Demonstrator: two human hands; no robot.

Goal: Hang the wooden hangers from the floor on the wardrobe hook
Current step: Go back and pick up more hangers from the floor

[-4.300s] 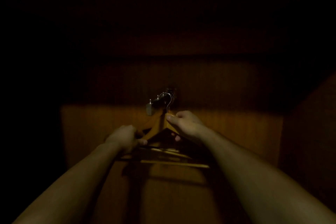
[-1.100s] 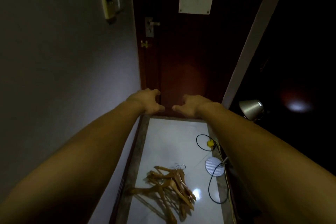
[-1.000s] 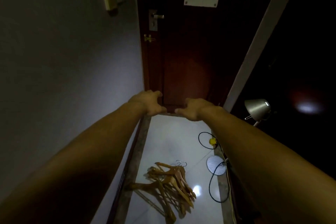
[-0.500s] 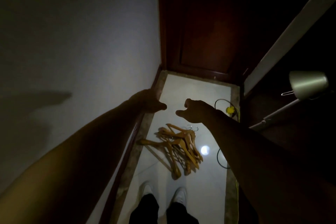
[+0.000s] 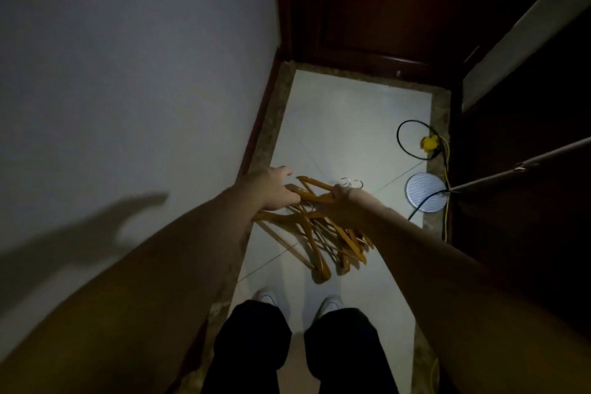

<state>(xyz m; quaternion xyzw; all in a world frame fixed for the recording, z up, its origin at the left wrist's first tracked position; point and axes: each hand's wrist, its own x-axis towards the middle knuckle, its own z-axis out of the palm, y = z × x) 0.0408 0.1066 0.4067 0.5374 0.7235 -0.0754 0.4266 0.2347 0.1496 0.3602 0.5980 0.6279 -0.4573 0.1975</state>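
Both hands have dropped from mid-air onto the wooden hangers (image 5: 332,238).
The left hand (image 5: 275,190) curls around one end of the topmost hanger; the right hand (image 5: 343,206) closes over its middle, beside the metal hooks (image 5: 351,183). The heap lies on the white floor (image 5: 345,125), just ahead of the shoes (image 5: 267,297), partly under both hands.

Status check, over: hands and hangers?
Left hand and right hand on the top hanger, grip unclear. Pile on floor. Cable off right, clear.

Left hand (image 5: 275,191), right hand (image 5: 343,205) — gripping wooden hangers (image 5: 319,235).
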